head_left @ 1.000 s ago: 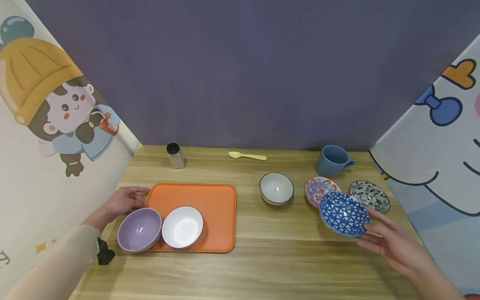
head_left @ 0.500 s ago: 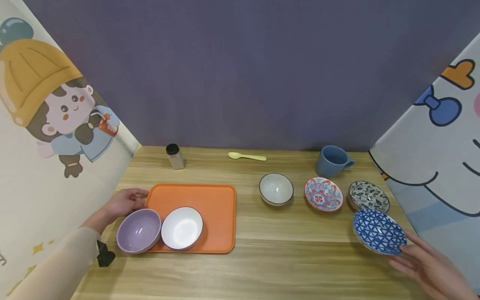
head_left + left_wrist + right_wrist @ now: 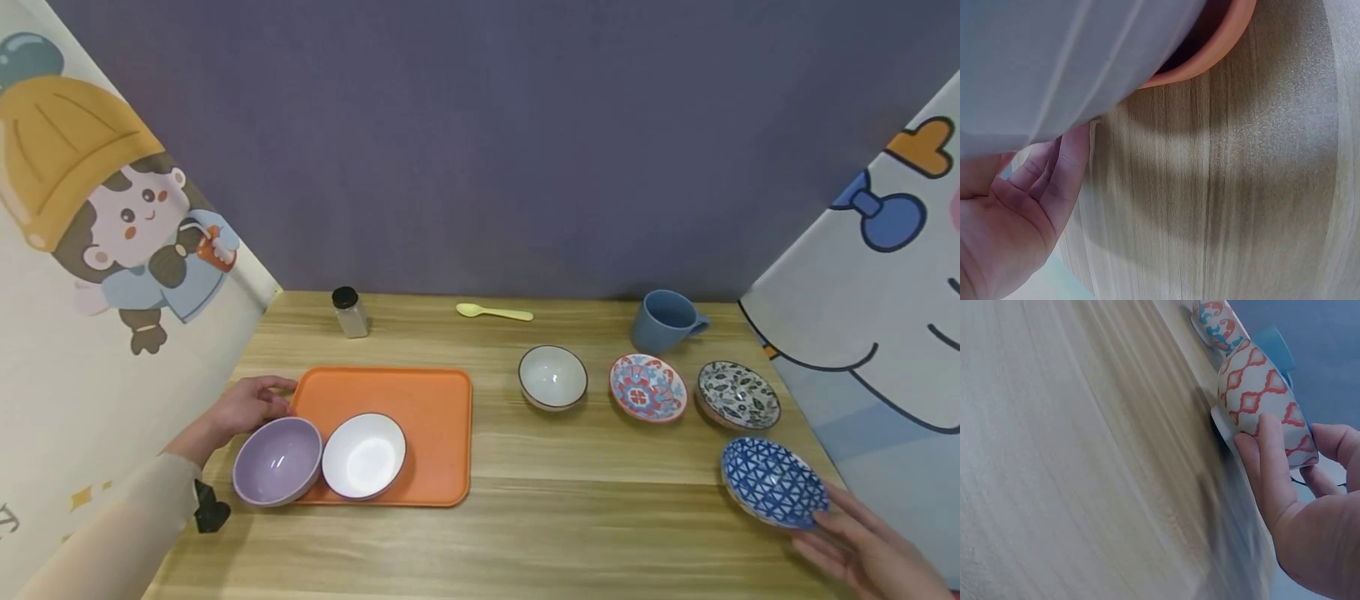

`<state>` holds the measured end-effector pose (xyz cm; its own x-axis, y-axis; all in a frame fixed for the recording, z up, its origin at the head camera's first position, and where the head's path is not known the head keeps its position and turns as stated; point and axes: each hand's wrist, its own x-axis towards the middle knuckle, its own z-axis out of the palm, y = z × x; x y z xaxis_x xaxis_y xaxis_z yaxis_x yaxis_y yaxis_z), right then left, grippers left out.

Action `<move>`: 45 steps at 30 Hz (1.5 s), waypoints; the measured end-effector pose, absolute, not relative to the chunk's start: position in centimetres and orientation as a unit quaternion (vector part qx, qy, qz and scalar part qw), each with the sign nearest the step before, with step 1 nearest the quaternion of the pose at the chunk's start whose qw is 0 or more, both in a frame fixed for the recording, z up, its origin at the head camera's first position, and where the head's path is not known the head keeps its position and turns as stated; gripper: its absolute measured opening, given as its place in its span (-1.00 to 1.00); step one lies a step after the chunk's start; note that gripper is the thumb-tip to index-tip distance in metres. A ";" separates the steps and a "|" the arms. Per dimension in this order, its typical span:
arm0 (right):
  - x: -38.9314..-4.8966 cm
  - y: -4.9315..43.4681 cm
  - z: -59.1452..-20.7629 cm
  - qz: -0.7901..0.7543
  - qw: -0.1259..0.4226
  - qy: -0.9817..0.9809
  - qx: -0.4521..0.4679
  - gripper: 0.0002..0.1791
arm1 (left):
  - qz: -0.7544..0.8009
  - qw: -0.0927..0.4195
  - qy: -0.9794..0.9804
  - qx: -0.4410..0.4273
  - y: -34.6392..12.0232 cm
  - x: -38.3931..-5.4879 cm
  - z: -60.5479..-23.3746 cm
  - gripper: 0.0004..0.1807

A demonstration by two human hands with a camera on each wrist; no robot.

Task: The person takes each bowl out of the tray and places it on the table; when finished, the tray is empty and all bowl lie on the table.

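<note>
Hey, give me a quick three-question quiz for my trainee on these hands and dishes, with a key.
1. Which hand holds the round bowl with the blue-and-white triangle pattern?
2. True or false: the slim yellow spoon lies on the rectangular orange tray.
3. What stands just beyond the round red-and-blue floral bowl? A: black-capped clear jar. B: blue mug with a handle. C: round purple bowl.

Key: 1. The right hand. 2. False. 3. B.

Wood-grain table (image 3: 570, 521) bearing an orange tray (image 3: 386, 389); beyond the tray, black-capped jar (image 3: 352, 318) and yellow spoon (image 3: 504, 314); to its right, white bowl (image 3: 553, 379), red-patterned bowl (image 3: 647, 388), leaf-patterned bowl (image 3: 738, 396), blue mug (image 3: 662, 325).
</note>
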<state>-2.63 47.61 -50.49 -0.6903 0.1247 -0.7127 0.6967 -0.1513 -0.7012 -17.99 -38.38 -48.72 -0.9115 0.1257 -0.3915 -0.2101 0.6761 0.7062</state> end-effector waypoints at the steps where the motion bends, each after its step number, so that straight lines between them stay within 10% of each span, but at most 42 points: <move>1: -2.6 47.7 -50.7 -0.685 0.208 0.612 0.336 0.08 | 0.405 0.208 0.890 -0.022 -38.3 -18.0 -48.7 -0.43; 17: -1.8 48.9 -51.9 -0.761 0.207 0.534 0.306 -0.07 | 0.412 0.215 0.885 -0.027 -38.4 -17.9 -48.4 -0.40; 45: -1.9 47.2 -51.0 -0.517 0.163 0.739 0.400 0.25 | 0.408 0.220 0.885 -0.036 -38.2 -18.0 -48.2 -0.39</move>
<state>-1.91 47.18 -51.03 -0.6266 0.4229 -0.6546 0.7599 0.1449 -0.6337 -17.97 -38.19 -48.25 -0.9005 0.1158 -0.4191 -0.2436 0.6639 0.7070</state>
